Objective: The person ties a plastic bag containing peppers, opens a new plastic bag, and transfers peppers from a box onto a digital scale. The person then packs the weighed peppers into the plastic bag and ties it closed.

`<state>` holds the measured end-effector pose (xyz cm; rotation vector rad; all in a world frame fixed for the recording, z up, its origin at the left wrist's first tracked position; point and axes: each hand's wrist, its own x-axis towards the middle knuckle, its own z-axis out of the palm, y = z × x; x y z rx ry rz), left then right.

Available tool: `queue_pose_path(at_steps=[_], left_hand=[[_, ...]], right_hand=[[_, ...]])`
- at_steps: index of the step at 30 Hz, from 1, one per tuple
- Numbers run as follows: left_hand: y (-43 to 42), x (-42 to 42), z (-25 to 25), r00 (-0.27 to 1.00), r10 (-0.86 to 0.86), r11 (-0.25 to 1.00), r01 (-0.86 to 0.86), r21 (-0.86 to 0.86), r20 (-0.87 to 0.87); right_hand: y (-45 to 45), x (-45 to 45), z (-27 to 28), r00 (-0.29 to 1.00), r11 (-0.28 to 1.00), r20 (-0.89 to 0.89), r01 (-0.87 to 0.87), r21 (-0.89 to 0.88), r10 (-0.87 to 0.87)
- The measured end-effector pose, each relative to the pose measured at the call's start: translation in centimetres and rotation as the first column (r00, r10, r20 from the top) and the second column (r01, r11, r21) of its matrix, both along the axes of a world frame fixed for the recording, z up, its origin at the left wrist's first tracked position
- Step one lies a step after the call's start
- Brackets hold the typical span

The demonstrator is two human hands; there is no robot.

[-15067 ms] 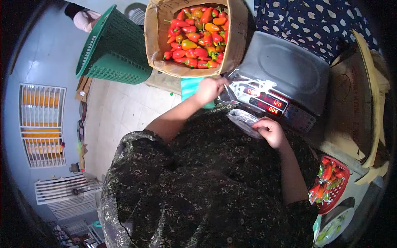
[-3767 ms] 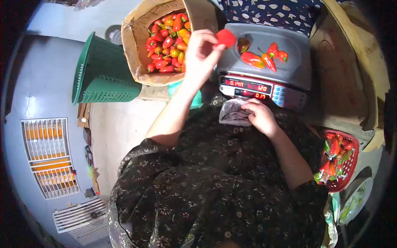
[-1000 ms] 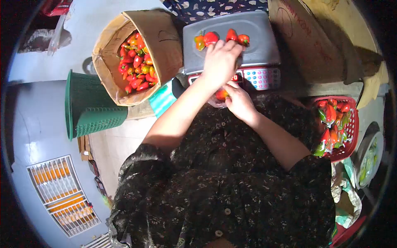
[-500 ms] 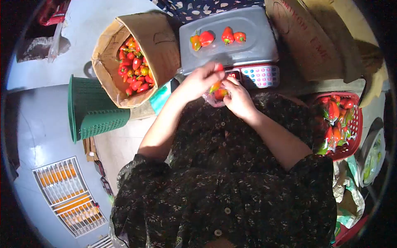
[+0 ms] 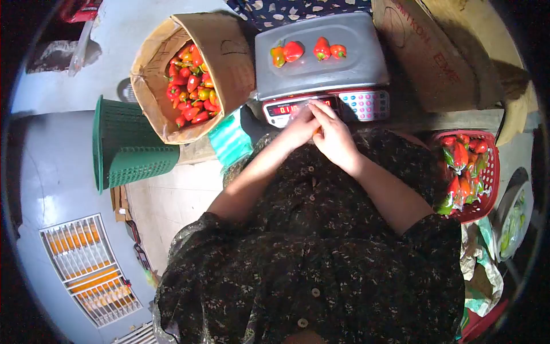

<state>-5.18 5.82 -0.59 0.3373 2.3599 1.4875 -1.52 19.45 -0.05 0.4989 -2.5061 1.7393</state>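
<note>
Touching, left hand [image 5: 300,128] and right hand [image 5: 336,139] are curling, grip unclear; glossy red-orange peppers [image 5: 294,51] are lying on grey scale pan [image 5: 321,77], likely feeling light, firm, slick; mid-body is suiting fingers.

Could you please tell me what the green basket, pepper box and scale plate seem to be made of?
Green basket: probably satin moulded plastic, given its regular holes.
Pepper box: matte cardboard, likely, from its crinkled brown rim.
Scale plate: smooth, softly shiny grey; metal or plastic, unclear.

Left hand [image 5: 302,127] and right hand [image 5: 334,137] together, forearms converging
</note>
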Motion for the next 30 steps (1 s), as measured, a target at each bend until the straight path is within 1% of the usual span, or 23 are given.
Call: queue_pose_path(at_steps=[2,3,4,5,6,7,8,10,11,12,14,15,16,18,19,20,24,27,29,30], left_hand=[[-1.0,0.2,-2.1,0.970,-0.097,0.995,0.090,-0.042,-0.223],[-0.8,0.4,-1.7,0.934,-0.147,0.989,0.131,-0.070,-0.326],[-0.4,1.0,-0.1,0.976,-0.084,0.996,0.082,-0.019,-0.199],[-1.1,0.8,-0.7,0.921,-0.202,0.979,0.177,-0.104,-0.333],[-1.7,0.1,-0.9,0.834,-0.322,0.945,0.256,-0.202,-0.448],[-2.2,-0.4,-0.9,0.716,-0.439,0.897,0.316,-0.309,-0.543],[-2.7,-0.3,-1.0,0.952,-0.300,0.946,0.290,-0.146,-0.055],[-2.3,-0.8,0.1,0.955,-0.297,0.943,0.297,-0.149,0.024],[-2.5,-0.9,0.9,0.945,-0.230,0.935,0.281,-0.216,0.233],[-2.8,-1.3,0.6,0.896,-0.440,0.838,0.433,-0.331,0.059],[-3.2,-1.3,0.1,0.814,-0.579,0.749,0.512,-0.419,-0.040],[-2.7,-1.3,1.4,0.761,-0.643,0.701,0.540,-0.465,-0.084],[-2.7,-1.4,1.8,0.715,-0.697,0.604,0.544,-0.582,-0.056],[-2.8,-1.6,1.5,0.770,-0.636,0.598,0.538,-0.594,0.056],[-2.8,-1.7,1.3,0.792,-0.600,0.595,0.535,-0.599,0.111],[-2.8,-1.9,1.1,0.778,-0.627,0.621,0.532,-0.575,0.043],[-2.5,-2.1,1.5,0.815,-0.576,0.616,0.483,-0.622,0.062],[-2.8,-2.0,0.5,0.848,-0.525,0.614,0.434,-0.659,0.070],[-2.5,-1.6,0.7,0.878,-0.474,0.614,0.388,-0.687,0.072],[-2.7,-1.5,0.5,0.921,-0.376,0.769,0.370,-0.522,0.099]], right_hand=[[-0.2,0.1,0.2,1.000,1.000,-0.019,-0.003,0.009,0.003],[-0.1,0.1,0.3,1.000,1.000,-0.006,-0.004,-0.026,0.004],[-0.1,0.2,0.5,1.000,0.998,0.008,-0.007,-0.061,0.007],[-0.2,0.3,0.6,1.000,0.995,0.024,-0.010,-0.096,0.012],[-0.2,0.3,0.5,1.000,0.996,0.001,-0.012,-0.089,0.012],[-0.2,0.2,0.3,1.000,0.997,-0.024,-0.011,-0.080,0.010],[-0.1,0.1,0.1,0.999,0.997,-0.050,-0.009,-0.072,0.005],[-0.2,0.3,0.2,0.999,0.996,-0.027,-0.027,-0.088,0.025],[-0.3,0.4,0.2,0.999,0.995,-0.011,-0.034,-0.099,0.033],[-0.4,0.2,0.2,0.997,0.996,-0.066,-0.036,-0.076,0.031],[0.0,0.1,0.6,0.997,0.993,0.056,-0.051,-0.107,0.057],[0.1,0.1,0.8,0.991,0.991,0.115,-0.059,-0.123,0.074],[0.0,0.2,0.8,0.995,0.991,0.066,-0.064,-0.114,0.072],[-0.3,0.3,0.4,0.997,0.993,-0.034,-0.071,-0.094,0.068],[-0.3,0.3,0.3,0.997,0.993,-0.043,-0.071,-0.090,0.068],[-0.3,0.2,0.1,0.996,0.994,-0.050,-0.072,-0.087,0.067],[-0.1,0.1,0.2,0.997,0.992,-0.017,-0.077,-0.104,0.076],[-0.2,-0.1,0.4,0.992,0.995,-0.121,-0.054,-0.088,0.043],[0.1,0.0,1.4,0.998,0.978,-0.010,-0.069,-0.198,0.068],[0.3,0.0,1.9,0.995,0.965,0.045,-0.072,-0.253,0.086]])
